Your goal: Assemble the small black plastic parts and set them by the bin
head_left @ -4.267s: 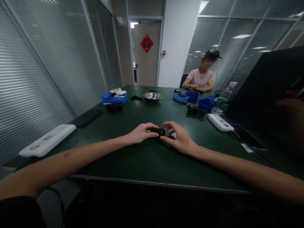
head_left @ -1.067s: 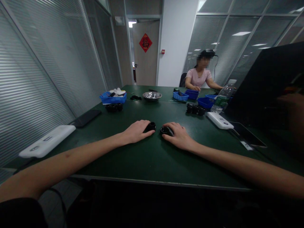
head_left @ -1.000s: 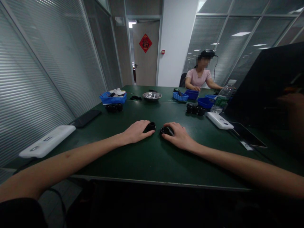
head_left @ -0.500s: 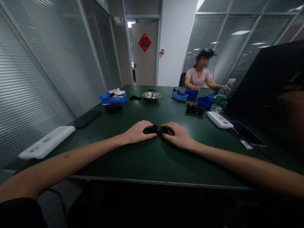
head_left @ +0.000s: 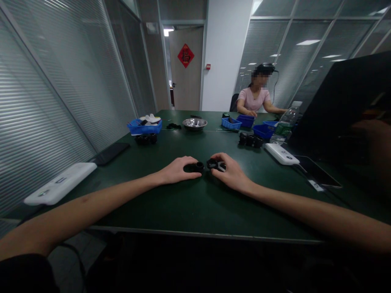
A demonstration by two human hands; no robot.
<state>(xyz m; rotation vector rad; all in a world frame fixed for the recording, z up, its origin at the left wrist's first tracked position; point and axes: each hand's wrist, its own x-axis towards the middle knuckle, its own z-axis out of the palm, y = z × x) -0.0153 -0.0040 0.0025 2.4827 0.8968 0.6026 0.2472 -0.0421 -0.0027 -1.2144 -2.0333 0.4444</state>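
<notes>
Both my hands rest on the dark green table (head_left: 189, 203), near its middle. My left hand (head_left: 179, 170) curls round a small black cylindrical part (head_left: 197, 166) that lies on the table. My right hand (head_left: 230, 173) pinches a second small black ring-shaped part (head_left: 213, 164) with thumb and fingertips, lifted slightly. The two parts sit a few centimetres apart, not touching.
A white power bank (head_left: 59, 184) and dark phone (head_left: 110, 153) lie at left, another white power bank (head_left: 281, 154) and phone (head_left: 317, 171) at right. Blue bins (head_left: 144, 127), a steel bowl (head_left: 194, 123), black parts (head_left: 250, 140) and a bottle (head_left: 285, 124) stand farther back. A seated person (head_left: 255, 99) works at the far end.
A joined black piece held by both hands earlier is now two parts, one in each hand. In the last half second my right hand raised its part a little.
</notes>
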